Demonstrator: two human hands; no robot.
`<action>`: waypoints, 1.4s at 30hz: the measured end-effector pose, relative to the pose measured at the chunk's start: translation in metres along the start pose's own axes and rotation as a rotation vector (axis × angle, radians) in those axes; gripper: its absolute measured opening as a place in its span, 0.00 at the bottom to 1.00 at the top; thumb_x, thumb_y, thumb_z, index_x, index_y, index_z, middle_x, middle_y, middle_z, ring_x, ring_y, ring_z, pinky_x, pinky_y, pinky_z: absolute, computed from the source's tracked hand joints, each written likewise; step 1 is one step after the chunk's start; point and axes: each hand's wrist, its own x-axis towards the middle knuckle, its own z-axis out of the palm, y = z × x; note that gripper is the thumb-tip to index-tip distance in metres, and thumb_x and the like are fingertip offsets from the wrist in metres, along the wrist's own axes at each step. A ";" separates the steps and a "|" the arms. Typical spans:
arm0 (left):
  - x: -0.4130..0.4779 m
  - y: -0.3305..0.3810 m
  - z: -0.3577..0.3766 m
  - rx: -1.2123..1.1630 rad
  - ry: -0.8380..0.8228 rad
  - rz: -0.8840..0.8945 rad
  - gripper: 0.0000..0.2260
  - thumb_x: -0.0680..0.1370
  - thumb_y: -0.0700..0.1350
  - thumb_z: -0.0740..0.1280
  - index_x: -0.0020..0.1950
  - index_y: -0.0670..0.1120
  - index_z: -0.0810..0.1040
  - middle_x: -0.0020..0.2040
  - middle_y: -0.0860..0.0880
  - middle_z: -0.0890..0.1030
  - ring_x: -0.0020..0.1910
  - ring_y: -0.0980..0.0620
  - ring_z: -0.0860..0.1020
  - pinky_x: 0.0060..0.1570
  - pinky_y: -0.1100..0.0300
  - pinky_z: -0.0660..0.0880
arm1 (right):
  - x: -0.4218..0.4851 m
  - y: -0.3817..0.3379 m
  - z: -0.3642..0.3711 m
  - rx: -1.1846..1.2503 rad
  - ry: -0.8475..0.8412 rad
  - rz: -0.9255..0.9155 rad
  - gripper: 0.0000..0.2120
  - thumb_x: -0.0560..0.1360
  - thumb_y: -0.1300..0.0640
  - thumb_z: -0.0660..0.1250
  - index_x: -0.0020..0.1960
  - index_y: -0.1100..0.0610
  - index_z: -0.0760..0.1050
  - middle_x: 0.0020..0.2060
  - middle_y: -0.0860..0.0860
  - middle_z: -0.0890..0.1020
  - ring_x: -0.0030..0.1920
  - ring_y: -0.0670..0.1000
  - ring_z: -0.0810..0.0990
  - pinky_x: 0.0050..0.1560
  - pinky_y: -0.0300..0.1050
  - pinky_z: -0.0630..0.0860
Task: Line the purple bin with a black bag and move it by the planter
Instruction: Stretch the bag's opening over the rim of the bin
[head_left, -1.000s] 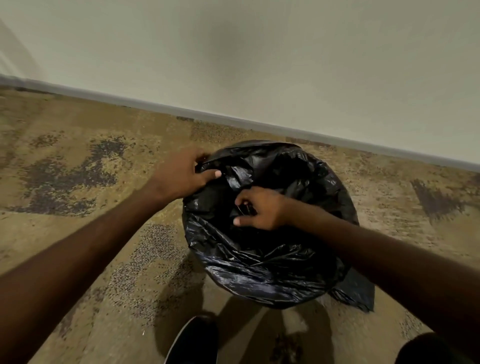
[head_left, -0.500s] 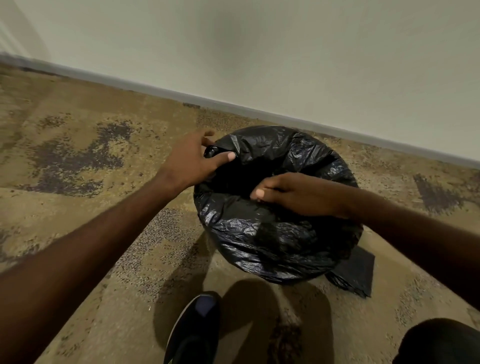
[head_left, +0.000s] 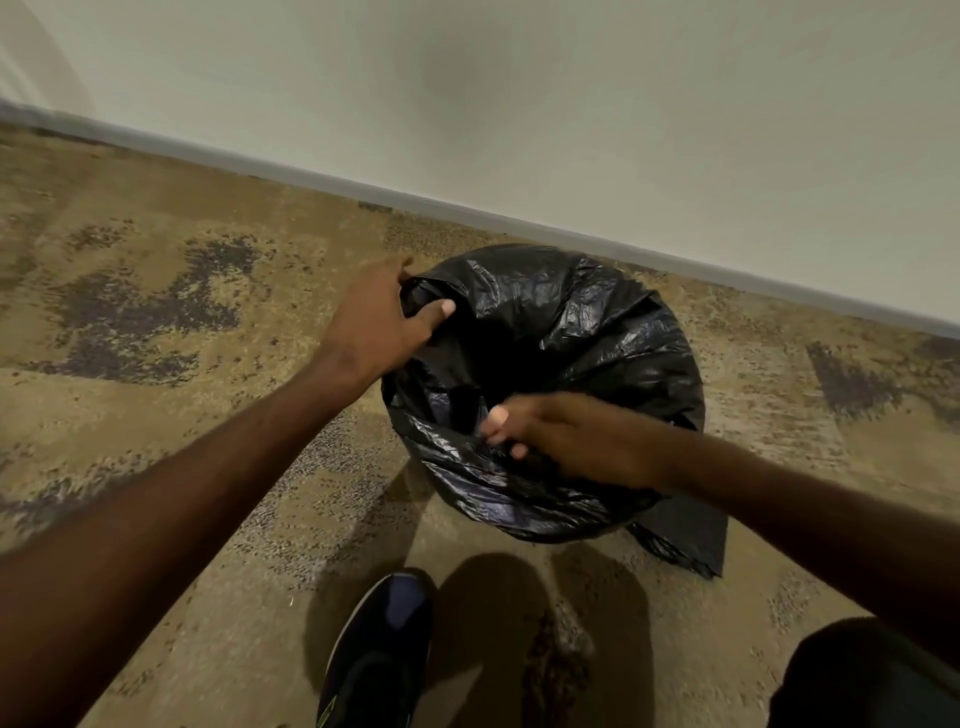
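A shiny black bag (head_left: 597, 332) is draped over a round bin standing on the carpet near the wall. The bag covers the bin completely, so none of its purple shows. My left hand (head_left: 374, 322) grips the bag's edge at the far left of the rim, thumb pressed inside. My right hand (head_left: 561, 436) pinches the bag's plastic at the near side of the rim; it is motion-blurred. A loose corner of the bag (head_left: 691, 540) hangs down to the floor at the lower right. No planter is in view.
Tan carpet with dark speckled patches (head_left: 145, 312) spreads all around. A pale wall with a grey baseboard (head_left: 519, 218) runs just behind the bin. My dark shoe (head_left: 379, 649) stands on the carpet in front of the bin.
My right hand has moved from the middle of the bag opening down to the near rim and taken hold of the plastic there. My left hand has kept its grip on the far-left edge.
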 end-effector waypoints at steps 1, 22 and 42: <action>-0.003 0.002 -0.002 0.014 0.008 0.011 0.36 0.77 0.56 0.72 0.80 0.45 0.64 0.74 0.42 0.72 0.70 0.43 0.74 0.66 0.52 0.71 | 0.006 0.009 -0.010 -0.163 0.123 -0.036 0.18 0.83 0.43 0.55 0.64 0.49 0.75 0.58 0.48 0.81 0.58 0.48 0.79 0.64 0.54 0.75; -0.114 0.054 -0.005 0.438 -0.302 0.668 0.23 0.81 0.66 0.54 0.68 0.58 0.76 0.66 0.58 0.77 0.66 0.59 0.74 0.66 0.53 0.73 | -0.077 0.017 0.007 -0.629 0.213 -0.225 0.25 0.79 0.30 0.49 0.67 0.42 0.70 0.57 0.40 0.79 0.51 0.40 0.78 0.53 0.42 0.78; 0.047 0.038 0.020 0.664 -0.213 0.467 0.32 0.83 0.52 0.61 0.84 0.46 0.52 0.82 0.44 0.58 0.75 0.38 0.66 0.75 0.39 0.64 | 0.044 0.076 -0.087 -0.742 0.640 0.090 0.43 0.74 0.50 0.73 0.80 0.56 0.53 0.75 0.58 0.65 0.70 0.61 0.70 0.68 0.59 0.71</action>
